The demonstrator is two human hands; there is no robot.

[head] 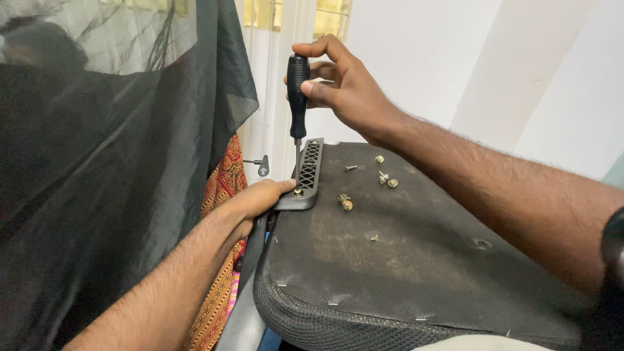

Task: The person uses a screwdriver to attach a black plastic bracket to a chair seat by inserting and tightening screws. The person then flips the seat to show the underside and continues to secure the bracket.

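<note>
- Dark sheer netting (97,149) fills the 9 o'clock side of the view; a strip of red-and-gold patterned cloth (224,188) hangs just inside its edge.
- Left hand (260,198) comes up from 7 o'clock. Its fingertips press on the near end of the grey lattice bracket (307,175); whether the fingers curl round the bracket's edge cannot be told.
- The bracket is a narrow grey strip with a diamond-mesh cut-out along its length. It lies flat on the left edge of the upturned seat, running from centre frame towards 12 o'clock, its near end solid and rounded.
- A brass screw head (298,192) sits in that near end; the screwdriver's tip stands on it.
- Screwdriver (298,97): black ribbed handle, thin steel shaft, held upright just above centre.
- Right hand (341,81), entering from 3 o'clock, is wrapped about the top of the handle, thumb pressed on its side, fingers folded behind.
- Seat underside (416,260): dark, dusty fabric panel with a mesh border and staples along the edge, filling the frame from centre to 5 o'clock.
- Loose brass screws (383,177) lie scattered on the panel just right of the bracket; one larger brass fitting (345,203) lies nearest its near end.
- White wall (487,58) at 1 to 2 o'clock.
</note>
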